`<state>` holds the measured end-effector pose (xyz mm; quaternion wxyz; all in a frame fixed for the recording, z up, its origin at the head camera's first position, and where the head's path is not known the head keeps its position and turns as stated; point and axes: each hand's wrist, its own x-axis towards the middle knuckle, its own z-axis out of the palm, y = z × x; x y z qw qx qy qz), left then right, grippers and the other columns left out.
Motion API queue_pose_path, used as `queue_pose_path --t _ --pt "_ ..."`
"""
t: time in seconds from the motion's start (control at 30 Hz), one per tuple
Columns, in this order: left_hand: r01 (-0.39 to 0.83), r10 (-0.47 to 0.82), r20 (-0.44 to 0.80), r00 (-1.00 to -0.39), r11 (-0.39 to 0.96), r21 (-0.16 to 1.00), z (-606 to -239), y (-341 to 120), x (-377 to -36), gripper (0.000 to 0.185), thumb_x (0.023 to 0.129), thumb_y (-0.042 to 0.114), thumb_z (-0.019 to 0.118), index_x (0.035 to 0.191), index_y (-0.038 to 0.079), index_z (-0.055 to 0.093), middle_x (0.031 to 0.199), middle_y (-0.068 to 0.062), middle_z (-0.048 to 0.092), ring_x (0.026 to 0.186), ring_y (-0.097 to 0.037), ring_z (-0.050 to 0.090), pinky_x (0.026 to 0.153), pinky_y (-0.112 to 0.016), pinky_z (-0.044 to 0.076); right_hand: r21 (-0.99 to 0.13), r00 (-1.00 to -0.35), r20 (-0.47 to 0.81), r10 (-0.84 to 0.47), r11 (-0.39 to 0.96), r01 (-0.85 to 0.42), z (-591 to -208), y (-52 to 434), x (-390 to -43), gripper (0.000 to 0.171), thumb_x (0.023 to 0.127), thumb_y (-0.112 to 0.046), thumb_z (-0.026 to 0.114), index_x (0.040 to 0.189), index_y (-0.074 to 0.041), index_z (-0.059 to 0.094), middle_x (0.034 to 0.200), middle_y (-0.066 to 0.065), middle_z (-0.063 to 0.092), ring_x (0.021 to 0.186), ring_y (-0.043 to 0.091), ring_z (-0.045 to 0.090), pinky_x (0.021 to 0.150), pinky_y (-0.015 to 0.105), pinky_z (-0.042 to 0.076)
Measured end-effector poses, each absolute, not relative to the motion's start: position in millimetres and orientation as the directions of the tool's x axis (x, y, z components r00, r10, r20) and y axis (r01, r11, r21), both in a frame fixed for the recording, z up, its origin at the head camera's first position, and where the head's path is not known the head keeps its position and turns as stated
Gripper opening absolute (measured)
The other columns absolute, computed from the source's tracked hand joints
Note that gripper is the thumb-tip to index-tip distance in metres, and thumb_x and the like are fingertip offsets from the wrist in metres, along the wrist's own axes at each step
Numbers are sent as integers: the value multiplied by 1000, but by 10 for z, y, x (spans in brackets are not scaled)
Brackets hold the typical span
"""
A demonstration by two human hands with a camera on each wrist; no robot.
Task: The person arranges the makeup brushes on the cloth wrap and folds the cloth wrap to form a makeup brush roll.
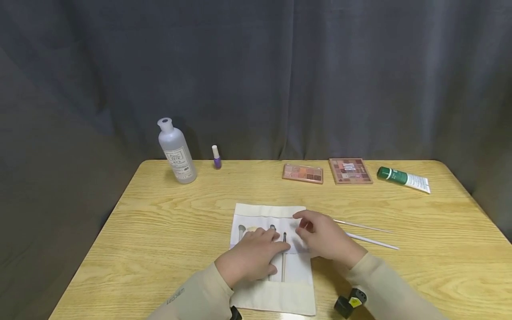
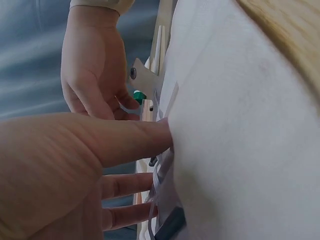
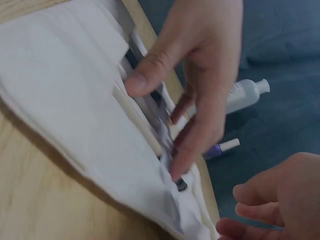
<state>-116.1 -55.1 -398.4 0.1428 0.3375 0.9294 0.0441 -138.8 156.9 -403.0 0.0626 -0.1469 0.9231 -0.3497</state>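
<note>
A white cloth brush pouch (image 1: 294,289) lies flat at the table's near middle, with several makeup brushes tucked under its clear pocket. One dark-tipped brush (image 1: 284,262) shows beside my left fingers. My left hand (image 1: 264,249) rests on the pouch, straight fingers pressing on the brushes; the right wrist view shows the same left hand (image 3: 200,75) on the pouch (image 3: 65,90). My right hand (image 1: 310,226) hovers at the pouch's right edge, fingers loosely curled and holding nothing that I can see. Two white-handled brushes (image 1: 370,241) lie on the wood just right of it.
Along the back edge stand a clear bottle (image 1: 176,153) and a purple nail polish (image 1: 216,158) at left, with two eyeshadow palettes (image 1: 302,173) and a green-capped tube (image 1: 402,178) at right. A dark curtain hangs behind the table (image 1: 160,231).
</note>
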Motion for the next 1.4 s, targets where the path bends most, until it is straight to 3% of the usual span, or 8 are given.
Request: queue_pose_path --t 0.37,0.53,0.77,0.9,1.0,1.13,1.4 --pt "595 627 -271 -730 779 199 -3999 -538 -1164 58 93 30 71 147 34 52 151 -5 45 135 -26 42 109 -48 37 -636 -957 47 -286 730 -249 -3969 1901 -1320 28 97 -14 64 123 -4 68 101 1 67 92 18 61 78 38 52" --pt "587 626 -284 -726 780 219 -4005 -537 -1171 59 93 30 71 148 34 50 153 -5 42 138 -26 39 110 -51 34 -576 -956 122 -267 765 -288 -3987 2081 -1317 29 96 -13 66 123 -3 69 114 10 68 108 32 63 90 51 53" --pt "585 635 -295 -714 773 246 -3986 -544 -1190 58 94 30 70 148 36 49 154 -4 41 137 -26 37 110 -51 33 -424 -960 152 -236 862 -279 -3957 2379 -1352 40 94 -16 69 130 0 64 125 24 63 118 49 55 95 67 40" --pt "575 631 -301 -715 776 258 -3984 -548 -1195 58 94 30 71 147 38 50 153 -3 42 136 -25 38 109 -51 33 -365 -969 86 -233 897 -249 -4007 2506 -1370 46 93 -17 69 133 3 61 124 26 63 115 48 58 87 62 41" --pt "569 628 -305 -716 778 266 -3988 -548 -1197 57 94 29 71 146 38 51 153 -3 42 136 -25 37 110 -51 32 -349 -968 40 -247 905 -245 -4050 2555 -1361 45 90 -16 71 131 2 63 111 18 67 99 36 63 75 52 42" --pt "571 631 -306 -713 776 267 -3987 -545 -1201 57 94 29 71 146 38 50 152 -4 41 135 -25 37 109 -51 32 -327 -961 27 -276 906 -269 -4084 2592 -1344 37 88 -15 73 122 -3 69 94 3 64 81 18 55 67 40 37" --pt "573 629 -305 -715 777 261 -3978 -541 -1203 57 93 29 71 146 36 51 150 -5 42 133 -25 38 108 -50 33 -315 -955 64 -288 902 -293 -4166 2610 -1345 14 85 -7 75 99 -9 75 84 -3 59 73 13 50 62 34 37"
